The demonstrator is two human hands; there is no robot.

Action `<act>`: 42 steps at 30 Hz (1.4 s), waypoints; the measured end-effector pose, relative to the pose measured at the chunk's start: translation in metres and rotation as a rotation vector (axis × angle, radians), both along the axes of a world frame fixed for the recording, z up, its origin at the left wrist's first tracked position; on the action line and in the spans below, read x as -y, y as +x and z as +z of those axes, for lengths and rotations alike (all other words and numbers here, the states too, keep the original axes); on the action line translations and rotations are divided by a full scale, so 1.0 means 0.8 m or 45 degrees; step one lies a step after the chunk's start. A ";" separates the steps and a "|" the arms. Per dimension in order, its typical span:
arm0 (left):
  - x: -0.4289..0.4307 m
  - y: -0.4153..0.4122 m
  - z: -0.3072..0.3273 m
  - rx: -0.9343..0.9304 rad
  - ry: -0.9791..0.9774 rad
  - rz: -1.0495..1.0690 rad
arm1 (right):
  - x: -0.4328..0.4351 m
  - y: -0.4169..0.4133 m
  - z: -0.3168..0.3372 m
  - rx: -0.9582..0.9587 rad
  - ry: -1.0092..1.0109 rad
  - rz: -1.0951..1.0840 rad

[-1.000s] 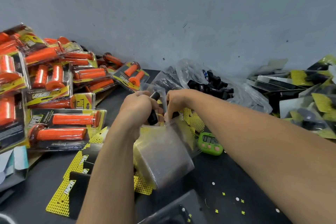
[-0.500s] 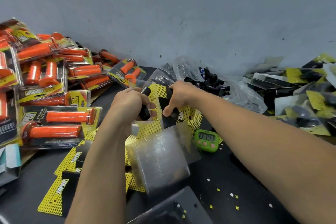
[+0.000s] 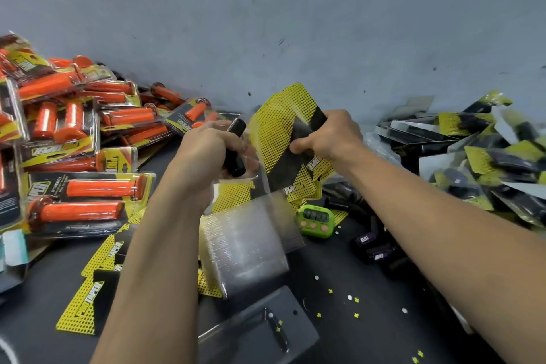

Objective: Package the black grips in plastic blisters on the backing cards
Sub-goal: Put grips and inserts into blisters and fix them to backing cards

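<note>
Left hand (image 3: 204, 156) is clamped around a black ribbed rubber cylindrical grip (image 3: 235, 164), fingers curled round its middle, both ends sticking out. Its long axis runs roughly 12 to 6, ribbed end up. Right hand (image 3: 331, 139) pinches a yellow dotted, black-striped backing card (image 3: 277, 127), thumb on the face, fingers behind; the card is lifted off the black tabletop (image 3: 369, 319) and tilted, long edge running about 12 to 6 too. A thin clear plastic blister shell (image 3: 256, 167) sits around the grip at the left hand; we can't tell whether the grip is fully seated in it. The key relation: the card lies at 3 o'clock of the grip, its near edge just beside the blister, and the two long axes are close to parallel. We judge the next move is the right hand bringing the card across toward 9 to back the blister, so the right hand travels and the left holds steady. Risk as we see it is the card edge catching the blister lip. The stack of spare clear blisters (image 3: 245, 245) sits at 6 o'clock of both hands, untouched.
</note>
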State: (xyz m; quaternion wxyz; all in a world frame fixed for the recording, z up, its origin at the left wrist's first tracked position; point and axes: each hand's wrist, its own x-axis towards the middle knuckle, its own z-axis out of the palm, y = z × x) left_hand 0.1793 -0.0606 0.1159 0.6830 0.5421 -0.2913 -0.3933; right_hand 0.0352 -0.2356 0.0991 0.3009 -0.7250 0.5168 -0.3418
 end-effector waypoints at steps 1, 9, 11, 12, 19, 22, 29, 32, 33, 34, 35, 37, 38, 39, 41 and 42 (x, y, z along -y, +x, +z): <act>-0.003 -0.006 0.004 -0.014 -0.026 -0.019 | -0.001 -0.009 0.000 0.060 0.041 0.010; -0.037 -0.038 -0.012 -0.049 -0.005 0.060 | -0.036 -0.102 -0.003 0.789 0.467 0.054; -0.048 -0.049 -0.024 -0.064 0.046 -0.025 | -0.052 -0.133 -0.010 0.833 0.484 0.048; -0.054 -0.055 -0.031 -0.014 0.092 -0.101 | -0.060 -0.150 -0.016 0.813 0.504 0.046; -0.072 -0.089 -0.056 0.048 0.202 -0.163 | -0.146 -0.212 -0.068 0.242 0.781 0.178; -0.073 -0.101 -0.058 -0.002 0.171 -0.156 | -0.183 -0.191 -0.086 -0.111 0.607 0.087; -0.079 -0.131 -0.063 -0.007 0.137 -0.230 | -0.214 -0.162 -0.098 -0.497 0.459 0.077; -0.075 -0.140 -0.062 -0.035 0.096 -0.208 | -0.240 -0.144 -0.114 -0.357 0.296 0.043; -0.072 -0.145 -0.062 -0.031 0.082 -0.213 | -0.250 -0.138 -0.121 -0.296 0.242 0.050; -0.068 -0.151 -0.061 -0.026 0.071 -0.219 | -0.256 -0.134 -0.128 -0.236 0.173 0.062; -0.065 -0.157 -0.061 -0.024 0.064 -0.223 | -0.259 -0.135 -0.132 -0.170 0.132 0.065; -0.060 -0.165 -0.064 -0.017 0.060 -0.220 | -0.258 -0.144 -0.129 -0.076 0.030 0.041; -0.058 -0.167 -0.067 -0.015 0.060 -0.215 | -0.257 -0.151 -0.126 -0.098 -0.051 0.022; -0.057 -0.167 -0.070 -0.018 0.058 -0.208 | -0.258 -0.158 -0.123 -0.211 -0.131 0.009; -0.054 -0.165 -0.076 -0.038 0.043 -0.193 | -0.268 -0.165 -0.117 -0.592 -0.202 0.029; -0.051 -0.165 -0.080 -0.051 0.036 -0.183 | -0.273 -0.165 -0.117 -0.727 -0.168 0.060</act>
